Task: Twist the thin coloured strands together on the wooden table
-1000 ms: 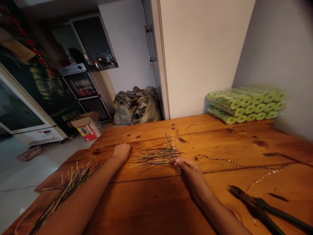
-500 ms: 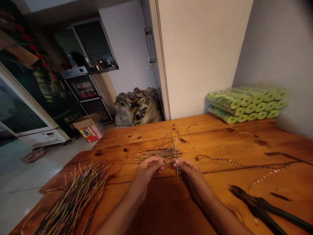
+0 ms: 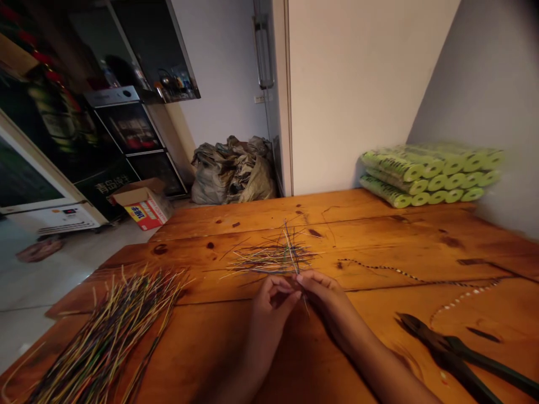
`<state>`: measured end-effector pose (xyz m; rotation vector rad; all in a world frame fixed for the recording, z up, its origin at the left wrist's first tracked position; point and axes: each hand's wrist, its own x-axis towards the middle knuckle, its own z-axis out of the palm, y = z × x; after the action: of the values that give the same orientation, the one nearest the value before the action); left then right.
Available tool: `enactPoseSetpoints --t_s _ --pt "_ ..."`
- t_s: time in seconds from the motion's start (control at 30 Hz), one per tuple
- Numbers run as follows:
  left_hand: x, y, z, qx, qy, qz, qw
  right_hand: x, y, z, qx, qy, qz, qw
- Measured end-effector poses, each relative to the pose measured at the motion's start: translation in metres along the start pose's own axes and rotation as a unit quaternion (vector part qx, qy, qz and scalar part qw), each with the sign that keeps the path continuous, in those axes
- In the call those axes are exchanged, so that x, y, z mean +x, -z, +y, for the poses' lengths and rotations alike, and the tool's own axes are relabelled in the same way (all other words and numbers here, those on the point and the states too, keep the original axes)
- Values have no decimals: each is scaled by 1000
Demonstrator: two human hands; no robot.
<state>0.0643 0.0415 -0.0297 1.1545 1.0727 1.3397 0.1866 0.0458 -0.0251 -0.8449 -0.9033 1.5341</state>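
Between the thumb and fingers of my right hand [image 3: 322,289] is a small bunch of thin wires [image 3: 290,247], standing up and pointing away from me. My left hand [image 3: 278,300] is closed in a pinch right beside it, its fingertips at the lower part of the bunch; whether it grips a wire is too small to make out. Just beyond both hands lies a loose pile of thin coloured wires [image 3: 261,259] on the wooden table [image 3: 202,336]. A larger bundle of coloured wires [image 3: 113,331] lies at the left.
Dark-handled pliers [image 3: 446,345] lie at the right, near a twisted black-and-white cord [image 3: 404,273]. Green-wrapped rolls [image 3: 429,174] are stacked at the back right. Beyond the table are a cardboard box [image 3: 145,205], bulging sacks [image 3: 236,171] and a cabinet [image 3: 135,132].
My left hand has moved right, up to the bunch in my right hand, closing the gap between them. The bunch now leans more to the left. The view has shifted slightly.
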Motion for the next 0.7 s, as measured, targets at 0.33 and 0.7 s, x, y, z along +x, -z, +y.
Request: enactPoseSetpoints --t_s 0.33,0.7 --pt "-3 1 -3 32 -21 28 999 3 2 9 -73 -22 10 997" --pt "-5 2 2 116 -71 25 990 3 4 4 -250 98 25 963"
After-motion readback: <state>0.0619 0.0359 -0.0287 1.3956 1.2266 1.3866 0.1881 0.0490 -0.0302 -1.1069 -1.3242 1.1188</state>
